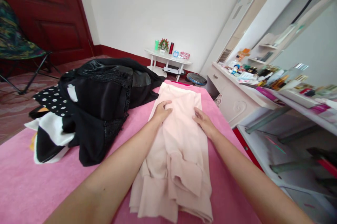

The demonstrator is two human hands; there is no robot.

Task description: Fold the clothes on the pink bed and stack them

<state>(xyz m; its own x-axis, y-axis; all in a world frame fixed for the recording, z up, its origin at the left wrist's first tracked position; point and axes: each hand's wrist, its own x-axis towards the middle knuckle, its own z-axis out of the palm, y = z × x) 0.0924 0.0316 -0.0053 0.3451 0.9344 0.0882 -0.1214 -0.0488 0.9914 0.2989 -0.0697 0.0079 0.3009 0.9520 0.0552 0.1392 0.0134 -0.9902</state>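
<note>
A pale pink long-sleeved top (181, 129) lies lengthwise on the pink bed cover (116, 168), its sleeves folded in and its ribbed cuffs toward me. My left hand (162, 111) rests on its left side, thumb and fingers apart. On the opposite edge lies my right hand (204, 121), fingers spread against the fabric. Neither hand grips the cloth. To the left, a heap of black clothing (97, 104) sits on the bed, with a polka-dot fabric (51, 99) and a black-and-white garment (54, 133) partly beneath it.
Beyond the bed stands a small white table (168, 56) with a flower pot and small items. A white dressing table (234, 94) crowded with bottles runs along the right. At left are a folding chair (18, 50) and a dark red door (50, 10).
</note>
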